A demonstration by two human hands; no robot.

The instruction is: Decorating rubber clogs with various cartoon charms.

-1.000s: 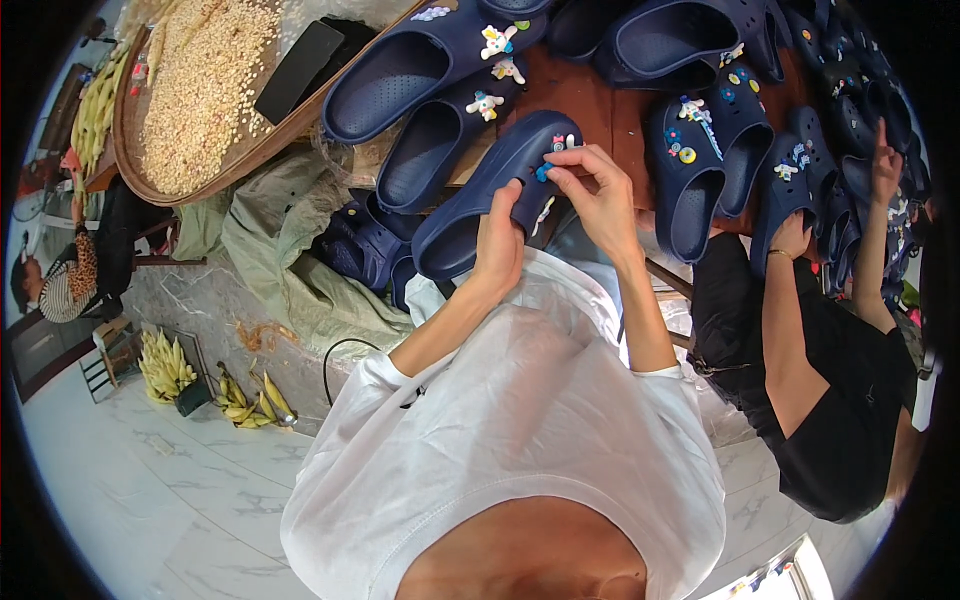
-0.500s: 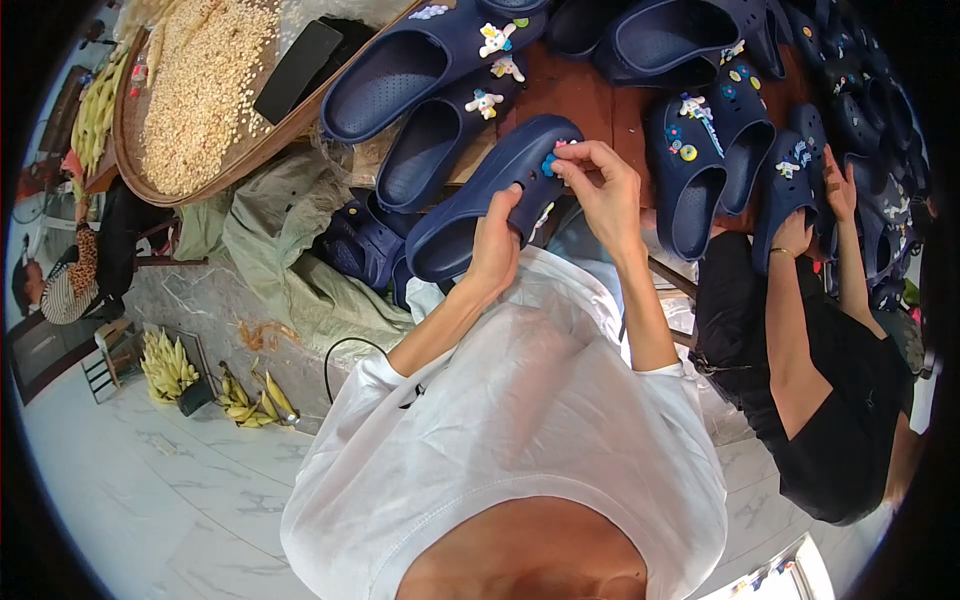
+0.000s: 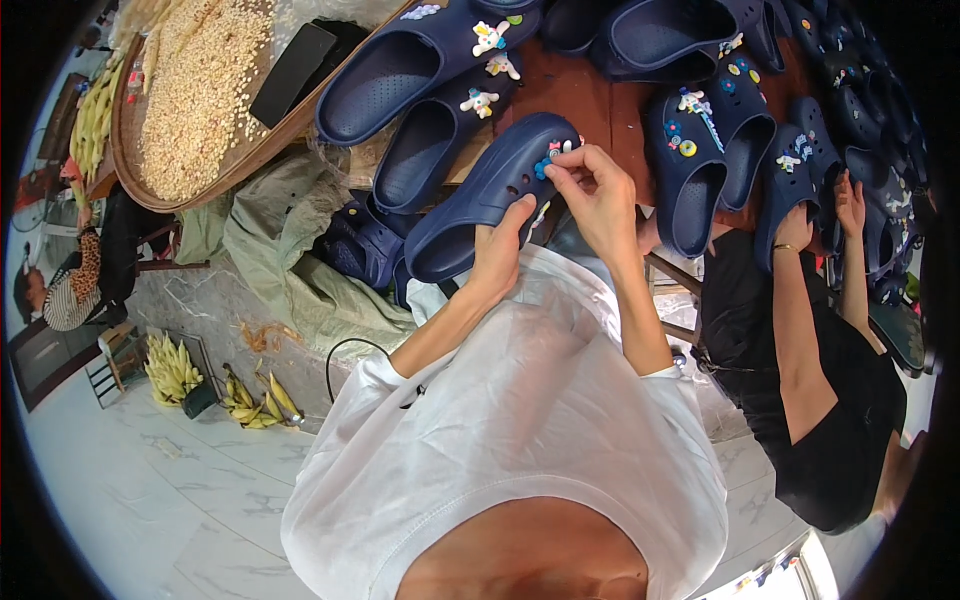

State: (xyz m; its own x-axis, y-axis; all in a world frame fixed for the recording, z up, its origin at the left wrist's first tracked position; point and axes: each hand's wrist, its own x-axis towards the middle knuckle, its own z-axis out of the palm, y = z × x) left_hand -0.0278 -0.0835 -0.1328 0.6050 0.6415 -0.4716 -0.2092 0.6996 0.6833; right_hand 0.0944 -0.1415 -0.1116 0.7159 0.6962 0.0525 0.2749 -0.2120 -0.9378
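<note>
A navy foam clog (image 3: 490, 165) is tilted in front of my chest, with its heel opening toward the lower left. My left hand (image 3: 497, 250) grips it by the side, thumb on the near edge and fingers out of sight beneath. Against the clog's perforated top, my right hand (image 3: 600, 205) pinches thumb and forefinger at a small blue flower-shaped charm (image 3: 543, 168). Whether the charm is fully seated in its hole cannot be made out. A pink-and-white charm sits just beyond it, partly covered by my fingertips. Some holes nearer my left thumb are bare.
Navy clogs with white figure charms (image 3: 480, 102) lie at the table's left; another decorated pair (image 3: 690, 170) lies right. A woven tray of corn kernels (image 3: 195, 120) holds a black phone-like slab (image 3: 293, 72). At right, a co-worker in black (image 3: 840, 430) handles a clog.
My left thumb has slid down the clog's side, uncovering holes. My right fingers have shifted slightly, showing more of the blue charm. The co-worker's raised hand has moved a little right.
</note>
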